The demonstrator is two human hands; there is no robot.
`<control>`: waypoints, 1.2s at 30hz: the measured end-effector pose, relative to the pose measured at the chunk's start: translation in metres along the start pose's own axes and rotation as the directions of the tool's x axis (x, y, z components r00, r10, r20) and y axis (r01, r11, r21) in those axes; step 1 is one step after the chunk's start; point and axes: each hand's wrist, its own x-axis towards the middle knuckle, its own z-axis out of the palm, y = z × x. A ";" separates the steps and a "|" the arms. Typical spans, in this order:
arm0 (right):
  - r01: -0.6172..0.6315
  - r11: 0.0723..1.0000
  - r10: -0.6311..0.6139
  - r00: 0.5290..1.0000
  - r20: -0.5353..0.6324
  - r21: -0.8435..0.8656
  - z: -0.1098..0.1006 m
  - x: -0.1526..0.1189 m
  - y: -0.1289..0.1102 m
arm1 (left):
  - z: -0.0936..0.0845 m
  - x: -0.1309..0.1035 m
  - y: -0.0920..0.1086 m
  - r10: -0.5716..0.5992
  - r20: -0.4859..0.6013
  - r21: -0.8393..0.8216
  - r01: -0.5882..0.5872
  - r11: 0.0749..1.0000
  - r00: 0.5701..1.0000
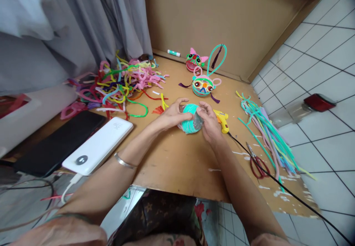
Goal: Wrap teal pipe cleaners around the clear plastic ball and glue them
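Observation:
A round clear object wrapped in turquoise strands [189, 123] is held between my two hands above the table. My left hand [175, 115] grips its left side, the thumb lying across the strands. On its right side, the fingers of my right hand [208, 119] press against the part where the clear surface shows. A yellow glue gun [223, 121] lies just right of my right hand, partly hidden by it. Beyond my hands sits a decorated face figure [203, 85] with pink loops and a tall turquoise loop. Behind it stands a smaller figure with pink ears [194, 60].
Tangled pipe cleaners [122, 79] lie back left, near a white power bank [98, 146] and a black one [59, 142]. At right are straight pipe cleaners [267, 131], red-handled scissors [259, 166] and a black cable [277, 183]. A glue stick [173, 53] lies at the back.

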 end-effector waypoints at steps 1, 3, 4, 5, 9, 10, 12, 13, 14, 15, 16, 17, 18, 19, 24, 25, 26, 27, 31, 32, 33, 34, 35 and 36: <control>0.007 1.000 -0.007 1.000 0.004 0.001 0.000 0.000 0.001 | 0.000 0.000 -0.001 0.001 -0.005 0.001 -0.001 1.000 1.000; 0.009 1.000 -0.009 1.000 0.010 0.009 0.001 0.000 0.002 | 0.001 0.002 -0.002 -0.003 -0.013 -0.005 0.003 1.000 1.000; 0.005 1.000 -0.005 1.000 0.005 0.021 0.001 0.000 0.002 | 0.001 0.002 -0.004 0.000 -0.019 -0.017 0.000 1.000 1.000; -0.003 0.999 0.003 1.000 -0.007 0.041 0.001 0.002 0.003 | 0.002 0.003 -0.005 0.006 -0.024 -0.036 -0.007 0.999 1.000; -0.046 0.989 0.052 0.998 -0.040 0.138 -0.004 0.009 0.002 | 0.002 0.008 -0.015 0.038 -0.061 -0.137 -0.046 0.990 0.997; -0.055 0.987 0.062 0.997 -0.042 0.153 -0.005 0.010 0.002 | 0.002 0.009 -0.017 0.040 -0.074 -0.154 -0.052 0.987 0.996; -0.070 0.983 0.078 0.996 -0.045 0.171 -0.007 0.012 0.002 | 0.003 0.011 -0.020 0.048 -0.091 -0.190 -0.064 0.980 0.995; -0.075 0.981 0.085 0.995 -0.050 0.179 -0.008 0.013 0.002 | 0.003 0.012 -0.021 0.050 -0.091 -0.210 -0.069 0.975 0.995; -0.078 0.979 0.090 0.994 -0.054 0.187 -0.008 0.013 0.002 | 0.003 0.013 -0.022 0.051 -0.087 -0.235 -0.070 0.969 0.995; -0.080 0.977 0.092 0.994 -0.056 0.196 -0.008 0.012 0.001 | 0.003 0.013 -0.022 0.049 -0.084 -0.264 -0.069 0.962 0.995; -0.078 0.975 0.092 0.994 -0.060 0.207 -0.007 0.012 0.001 | 0.003 0.014 -0.022 0.045 -0.083 -0.297 -0.068 0.953 0.996; -0.074 0.973 0.090 0.994 -0.062 0.219 -0.007 0.012 0.000 | 0.003 0.015 -0.021 0.041 -0.084 -0.333 -0.067 0.941 0.996; -0.069 0.970 0.086 0.994 -0.063 0.231 -0.007 0.012 0.000 | 0.004 0.016 -0.021 0.037 -0.083 -0.371 -0.065 0.926 0.996; -0.063 0.969 0.080 0.995 -0.062 0.241 -0.008 0.012 -0.001 | 0.004 0.016 -0.020 0.034 -0.080 -0.407 -0.064 0.911 0.996; -0.029 0.970 0.039 0.999 -0.038 0.240 -0.015 0.013 -0.005 | 0.006 0.017 -0.021 0.019 -0.032 -0.479 -0.032 0.877 0.999; -0.021 0.973 0.030 0.999 -0.036 0.230 -0.016 0.014 -0.005 | 0.006 0.016 -0.021 0.021 -0.021 -0.477 -0.028 0.878 1.000; -0.014 0.976 0.022 0.999 -0.036 0.218 -0.017 0.015 -0.005 | 0.007 0.016 -0.022 0.025 -0.011 -0.473 -0.027 0.881 1.000; -0.007 0.978 0.016 0.999 -0.038 0.207 -0.018 0.015 -0.004 | 0.007 0.015 -0.022 0.031 -0.004 -0.465 -0.030 0.885 1.000; -0.002 0.985 0.013 0.998 -0.061 0.172 -0.018 0.016 -0.001 | 0.007 0.013 -0.020 0.046 -0.025 -0.367 -0.052 0.929 0.999; -0.003 0.987 0.013 0.998 -0.066 0.161 -0.017 0.016 0.000 | 0.006 0.013 -0.020 0.045 -0.040 -0.336 -0.056 0.940 0.998; -0.002 0.989 0.013 0.998 -0.069 0.148 -0.016 0.016 0.001 | 0.006 0.013 -0.020 0.044 -0.059 -0.306 -0.060 0.950 0.997; -0.002 0.991 0.011 0.997 -0.070 0.132 -0.015 0.016 0.001 | 0.006 0.014 -0.021 0.045 -0.082 -0.275 -0.066 0.959 0.996; 0.000 0.993 0.009 0.997 -0.073 0.114 -0.014 0.016 0.002 | 0.006 0.015 -0.022 0.050 -0.106 -0.241 -0.074 0.968 0.993; 0.004 0.995 0.003 0.997 -0.080 0.098 -0.014 0.016 0.003 | 0.005 0.016 -0.023 0.057 -0.128 -0.202 -0.083 0.976 0.990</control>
